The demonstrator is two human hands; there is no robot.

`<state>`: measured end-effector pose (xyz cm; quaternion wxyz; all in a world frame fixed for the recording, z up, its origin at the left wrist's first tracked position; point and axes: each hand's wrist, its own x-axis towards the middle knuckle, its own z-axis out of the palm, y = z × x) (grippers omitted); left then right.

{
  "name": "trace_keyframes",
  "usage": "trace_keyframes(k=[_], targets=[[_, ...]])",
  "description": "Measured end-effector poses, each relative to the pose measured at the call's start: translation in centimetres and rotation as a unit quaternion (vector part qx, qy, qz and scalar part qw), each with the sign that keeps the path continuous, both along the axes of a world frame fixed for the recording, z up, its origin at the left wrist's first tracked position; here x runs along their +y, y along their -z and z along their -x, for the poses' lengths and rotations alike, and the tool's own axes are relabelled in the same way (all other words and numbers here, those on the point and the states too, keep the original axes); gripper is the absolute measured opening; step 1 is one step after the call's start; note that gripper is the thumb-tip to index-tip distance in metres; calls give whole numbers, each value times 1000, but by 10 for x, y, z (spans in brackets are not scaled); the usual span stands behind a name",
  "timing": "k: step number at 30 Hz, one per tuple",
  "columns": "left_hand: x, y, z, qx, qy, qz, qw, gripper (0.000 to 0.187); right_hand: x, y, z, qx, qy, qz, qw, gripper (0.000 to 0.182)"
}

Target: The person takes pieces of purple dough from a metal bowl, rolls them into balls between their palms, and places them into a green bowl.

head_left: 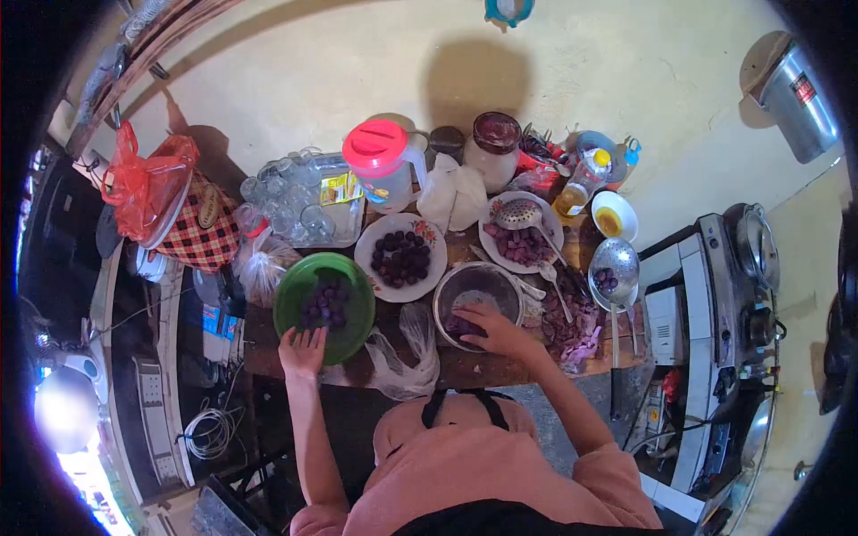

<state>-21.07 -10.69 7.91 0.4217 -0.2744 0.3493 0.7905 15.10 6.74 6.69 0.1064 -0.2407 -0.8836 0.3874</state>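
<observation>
My left hand (pixel 304 350) rests at the near rim of a green plastic bowl (pixel 284 308), palm up, fingers apart and nothing in it. Several small purple balls (pixel 325 304) lie in that bowl. My right hand (pixel 487 329) reaches into a metal bowl (pixel 440 290), its fingers bent over purple dough (pixel 459 327); the fingertips are partly hidden. Between the two bowls lies a clear plastic bag (pixel 411 357). Behind them, a floral plate (pixel 368 255) holds several dark purple balls (pixel 400 259).
Another plate (pixel 545 214) carries purple chunks and a slotted spoon (pixel 518 214). Purple peelings (pixel 572 330) lie at the right, beside a long-handled skimmer (pixel 614 263). At the back stand a pink-lidded pitcher (pixel 380 165), a tray of glasses (pixel 344 219) and an oil bottle (pixel 581 183). A stove (pixel 715 295) is far right.
</observation>
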Motion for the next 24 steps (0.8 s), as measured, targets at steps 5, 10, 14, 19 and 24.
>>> trace_keyframes(k=[5,10,14,19,24], targets=[[-3,-10,-12,14,-8,16,1000,73,-1,0,-4,33,-19,-1,999,58],[-7,6,-10,15,-13,16,1000,68,-6,-2,-5,13,-5,-18,1000,63],[-5,6,-15,26,10,9,1000,63,-13,-6,0,-17,19,-68,997,63],[4,1,-25,19,7,0,1000,56,-21,8,3,-45,33,-151,987,55],[7,-3,-29,23,2,-1,1000,48,-24,18,2,-3,48,-167,985,50]])
